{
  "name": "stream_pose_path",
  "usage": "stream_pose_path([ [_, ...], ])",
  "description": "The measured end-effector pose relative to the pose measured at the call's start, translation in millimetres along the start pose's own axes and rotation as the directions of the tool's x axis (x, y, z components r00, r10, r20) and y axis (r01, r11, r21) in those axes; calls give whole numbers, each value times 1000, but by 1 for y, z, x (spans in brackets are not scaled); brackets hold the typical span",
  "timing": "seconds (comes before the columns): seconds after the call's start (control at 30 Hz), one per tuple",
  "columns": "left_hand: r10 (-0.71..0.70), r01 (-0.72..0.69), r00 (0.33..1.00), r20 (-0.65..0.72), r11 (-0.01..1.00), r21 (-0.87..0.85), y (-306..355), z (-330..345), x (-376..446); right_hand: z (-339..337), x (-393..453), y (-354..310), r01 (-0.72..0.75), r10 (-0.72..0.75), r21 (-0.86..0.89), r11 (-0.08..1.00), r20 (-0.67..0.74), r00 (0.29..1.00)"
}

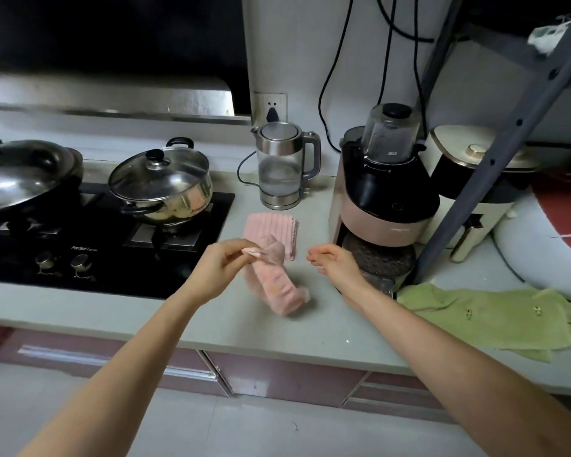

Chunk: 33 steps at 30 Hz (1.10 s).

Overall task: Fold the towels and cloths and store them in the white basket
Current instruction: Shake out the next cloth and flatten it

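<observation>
Now, left hand: the left hand [223,258] is raised over the middle of the tabletop [139,319], its thumb and fingertips pinching the upper end of a pink cloth [277,286].
Pink cloth: it hangs as a narrow, blurred band from that pinch down and to the right, its lower end at or just above the tabletop; I cannot tell whether it touches.
Right hand: the right hand [332,258] hovers just right of the cloth's upper end, apart from it, fingers loosely curled and holding nothing.
Folded pink towel: a folded pink towel [271,227] lies flat on the tabletop just beyond the hands, partly hidden by the held cloth, near the foot of the kettle [282,164].
Green towel: a green towel [495,316] lies spread and rumpled at the near right edge of the tabletop, well right of both hands, beside the right forearm.
Left side: a black hob [89,252] carries a lidded steel pot [165,186] and a wok [20,179] at the far left.
Right side: a pink and black blender machine [384,199] stands just beyond the right hand, with a cream appliance [468,179] to its right behind a grey slanted rack leg [475,186].
</observation>
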State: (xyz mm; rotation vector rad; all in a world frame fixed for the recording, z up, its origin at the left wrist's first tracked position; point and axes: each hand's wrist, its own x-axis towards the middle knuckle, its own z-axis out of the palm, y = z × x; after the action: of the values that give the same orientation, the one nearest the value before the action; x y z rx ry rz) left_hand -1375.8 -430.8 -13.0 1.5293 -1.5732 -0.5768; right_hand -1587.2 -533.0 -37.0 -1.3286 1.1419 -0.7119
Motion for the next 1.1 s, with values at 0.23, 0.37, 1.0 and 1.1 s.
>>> stream_pose_path([
  [0.23, -250, 144, 952, -177, 875, -463, -13, -5, -4, 9, 7, 38, -511, 477, 325, 796, 182, 860],
  [0.37, -380, 138, 904, -196, 693, -708, -29, 2, -6, 29, -5, 39, -598, 466, 506, 622, 374, 802],
  [1.0, -499, 347, 862, -86, 705, -618, -28, 17, -7, 15, 5, 30, -486, 457, 49, 873, 270, 848],
  [1.1, -494, 369, 863, -105, 759, -537, -36, 14, -8, 10, 9, 25, -391, 417, -176, 903, 147, 897],
])
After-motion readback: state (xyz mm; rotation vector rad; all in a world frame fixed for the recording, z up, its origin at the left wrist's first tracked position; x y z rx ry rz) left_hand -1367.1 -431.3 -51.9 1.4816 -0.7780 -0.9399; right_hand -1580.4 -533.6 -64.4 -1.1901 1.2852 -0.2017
